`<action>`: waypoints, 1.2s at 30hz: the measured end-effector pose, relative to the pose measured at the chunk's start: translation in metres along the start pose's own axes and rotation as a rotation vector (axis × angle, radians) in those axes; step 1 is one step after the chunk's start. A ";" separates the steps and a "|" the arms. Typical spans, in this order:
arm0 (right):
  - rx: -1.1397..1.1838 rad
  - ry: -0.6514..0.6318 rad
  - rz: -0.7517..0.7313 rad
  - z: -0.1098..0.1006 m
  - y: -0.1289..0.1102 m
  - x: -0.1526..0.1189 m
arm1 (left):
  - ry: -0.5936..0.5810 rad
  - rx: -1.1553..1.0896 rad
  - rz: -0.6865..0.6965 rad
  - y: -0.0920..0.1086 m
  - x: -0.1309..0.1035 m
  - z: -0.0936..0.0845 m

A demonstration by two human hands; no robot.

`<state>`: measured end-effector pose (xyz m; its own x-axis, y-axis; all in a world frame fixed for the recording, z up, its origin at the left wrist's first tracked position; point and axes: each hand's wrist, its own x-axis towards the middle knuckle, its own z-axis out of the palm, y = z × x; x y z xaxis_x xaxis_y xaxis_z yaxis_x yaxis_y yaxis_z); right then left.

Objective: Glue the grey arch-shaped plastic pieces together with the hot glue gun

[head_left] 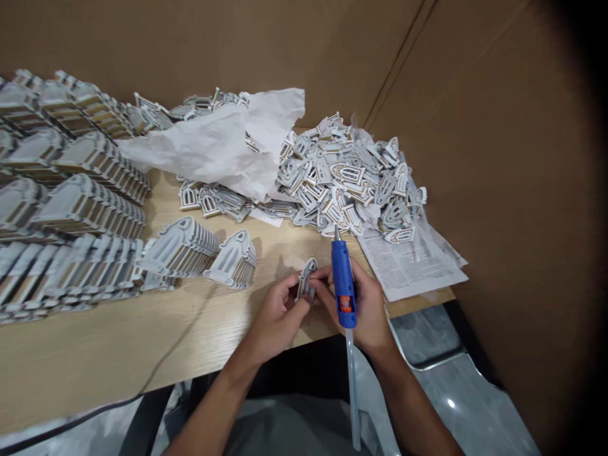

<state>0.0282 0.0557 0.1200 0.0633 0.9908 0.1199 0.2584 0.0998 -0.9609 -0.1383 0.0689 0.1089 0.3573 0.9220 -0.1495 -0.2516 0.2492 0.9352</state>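
My left hand (279, 316) pinches a small grey-and-white arched window piece (306, 278) between thumb and fingers, just above the table's front edge. Beside it, my right hand (363, 304) is closed around a blue glue gun (344, 272), whose metal nozzle points away from me. A long clear glue stick (352, 386) hangs out of its rear end. The right thumb and fingertips also touch the arched piece. The glue gun hides part of that hand. To the left of my hands stands a short stack of matching arched pieces (232, 258).
Rows of stacked arched pieces (90, 209) fill the left of the wooden table (190, 345). A loose heap of them (342, 174) lies at the back, beside crumpled white paper (213, 145). Printed paper (408, 269) lies at right. Brown cardboard (190, 44) rises behind.
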 end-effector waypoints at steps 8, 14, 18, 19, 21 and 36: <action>-0.172 -0.033 -0.132 0.005 -0.004 0.002 | 0.058 -0.057 -0.011 -0.003 0.000 -0.001; -0.141 -0.041 -0.116 0.008 0.003 -0.001 | 0.013 -0.099 -0.022 0.002 0.001 -0.001; -0.013 0.019 -0.049 0.009 0.001 -0.004 | 0.033 -0.155 -0.053 0.004 0.001 0.000; 0.023 0.040 -0.041 0.007 -0.002 -0.004 | 0.048 -0.161 -0.064 0.004 0.000 -0.001; 0.049 0.055 -0.033 0.000 -0.006 -0.004 | 0.072 -0.167 -0.102 0.005 0.000 -0.002; 0.080 0.012 0.186 -0.026 0.013 -0.017 | 0.114 -0.244 -0.130 0.010 0.000 -0.001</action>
<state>0.0557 0.0380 0.1124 0.1148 0.9916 -0.0589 0.1639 -0.0774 -0.9834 -0.1412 0.0720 0.1176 0.3012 0.9015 -0.3109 -0.4241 0.4186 0.8031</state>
